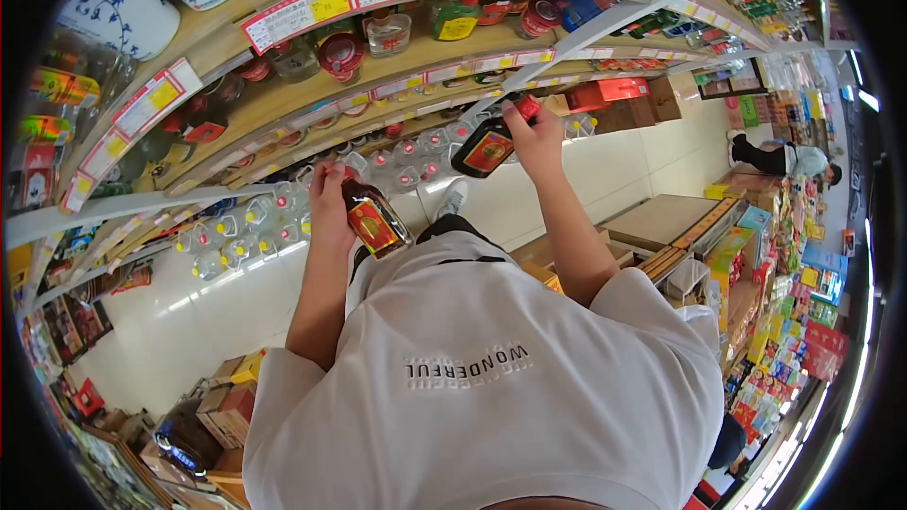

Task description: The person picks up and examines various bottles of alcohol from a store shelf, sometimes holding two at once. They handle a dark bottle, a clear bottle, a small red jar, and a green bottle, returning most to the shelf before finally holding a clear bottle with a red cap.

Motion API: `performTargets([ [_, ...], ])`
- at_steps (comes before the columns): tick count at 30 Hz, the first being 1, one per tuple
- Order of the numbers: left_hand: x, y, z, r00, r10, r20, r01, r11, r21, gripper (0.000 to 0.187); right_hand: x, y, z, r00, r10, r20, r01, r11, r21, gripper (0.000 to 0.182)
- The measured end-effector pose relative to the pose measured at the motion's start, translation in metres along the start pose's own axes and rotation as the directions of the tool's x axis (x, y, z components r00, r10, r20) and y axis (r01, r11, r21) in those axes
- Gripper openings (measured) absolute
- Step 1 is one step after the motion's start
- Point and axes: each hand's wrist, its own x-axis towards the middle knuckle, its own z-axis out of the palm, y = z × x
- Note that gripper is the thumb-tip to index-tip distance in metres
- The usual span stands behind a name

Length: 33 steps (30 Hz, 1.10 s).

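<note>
My left hand [329,196] is closed around the neck of a flat glass bottle [374,217] of dark amber liquid with a red and gold label. Its base tilts down and right, close to my shirt. In my right hand [537,137] is a dark bottle [486,146] with a red and gold label, gripped at its red neck. That one slants with its base to the lower left. The two bottles are apart, in front of the lower shelves.
Curved-looking shelves [416,19] of bottles with price tags run across the top. Clear jugs [236,236] with coloured caps stand low down. Cartons [661,227] are stacked at right, others [227,411] at lower left. A person [784,159] is in the aisle at far right.
</note>
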Motion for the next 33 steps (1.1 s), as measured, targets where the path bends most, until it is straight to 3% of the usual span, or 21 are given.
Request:
performTargets([
  [9, -0.010, 0.024, -0.013, 0.993, 0.093, -0.072, -0.093, 0.996, 0.005, 0.011, 0.046, -0.009, 0.008, 0.996, -0.054, -0.065, 0.046, 0.991, -0.123, 0.036],
  [12, -0.020, 0.035, -0.019, 0.993, 0.110, -0.048, -0.109, 0.994, 0.014, 0.012, 0.055, -0.008, 0.016, 0.997, -0.045, -0.064, 0.042, 0.998, -0.041, 0.036],
  [16, -0.022, 0.039, -0.030, 0.987, 0.142, -0.076, -0.142, 0.990, 0.008, 0.012, 0.056, -0.014, 0.024, 0.995, -0.064, -0.071, 0.059, 0.996, -0.071, 0.035],
  [17, -0.022, 0.041, -0.036, 0.987, 0.138, -0.078, -0.139, 0.990, 0.000, 0.013, 0.056, -0.013, 0.028, 0.997, -0.039, -0.071, 0.035, 0.998, -0.054, 0.044],
  [27, -0.037, 0.064, -0.111, 0.990, 0.134, -0.050, -0.135, 0.991, -0.010, 0.015, 0.034, -0.031, 0.061, 0.991, -0.054, -0.121, 0.042, 0.994, -0.101, 0.045],
  [30, -0.035, 0.064, -0.148, 0.977, 0.167, -0.131, -0.164, 0.986, 0.037, 0.016, 0.031, -0.022, 0.079, 0.980, -0.164, -0.115, 0.143, 0.975, -0.173, 0.045],
  [33, -0.038, 0.068, -0.168, 0.970, 0.187, -0.155, -0.193, 0.981, -0.029, 0.017, 0.016, -0.046, 0.088, 0.990, -0.135, -0.037, 0.126, 0.974, -0.190, 0.045],
])
